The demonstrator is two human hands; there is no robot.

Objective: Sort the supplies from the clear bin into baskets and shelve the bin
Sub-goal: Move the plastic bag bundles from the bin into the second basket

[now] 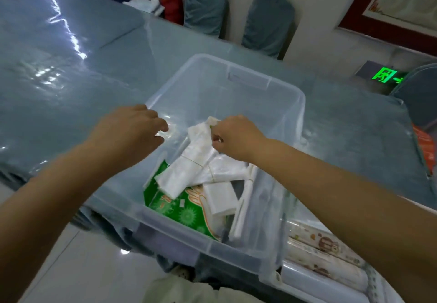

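Several supplies remain in the clear plastic bin (pixel 293 104); right hand (pixel 234 137) pinches a white tied bag bundle (pixel 189 168), left hand (pixel 132 130) hovers loosely curled, empty.

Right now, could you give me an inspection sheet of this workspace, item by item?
Surface: table under a glossy blue-grey cover.
Job's things: clear bin at the near table edge, holding tied white bag bundles, a green printed pack and a white packet.
Clutter: patterned rolls right of the bin.
Hands: left hand over the bin's left rim, holding nothing; right hand pinches a bundle.
Cables: nothing seen.
Surroundings: covered chairs, green exit sign.
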